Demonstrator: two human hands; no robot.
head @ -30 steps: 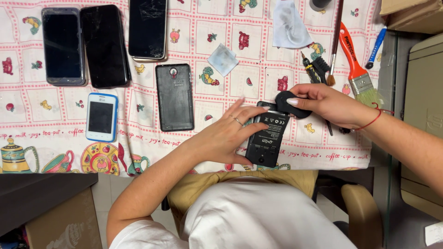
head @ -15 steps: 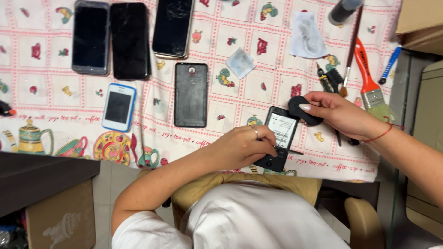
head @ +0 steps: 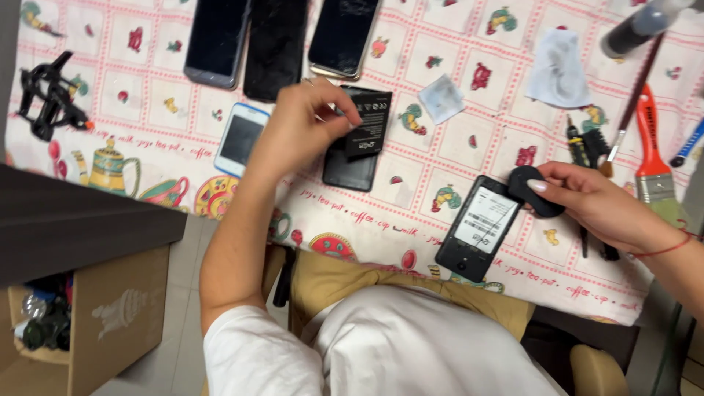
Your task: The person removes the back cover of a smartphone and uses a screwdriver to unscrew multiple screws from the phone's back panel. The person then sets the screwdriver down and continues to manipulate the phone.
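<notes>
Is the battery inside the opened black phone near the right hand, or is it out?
Out. The opened phone shows a bare compartment with a white label, while the left hand holds the black battery apart from it.

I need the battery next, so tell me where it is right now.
In the head view, the battery is left of centre, held in the left hand's fingers just above a black phone, right of the small white phone.

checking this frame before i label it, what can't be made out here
- Head view: the dark phone is partly covered by the battery held in the left hand.
- The three phones at the top are cut off by the frame edge.
- The small black part in the right hand is half hidden by fingers; its kind is unclear.
- The open phone: label too small.
</notes>
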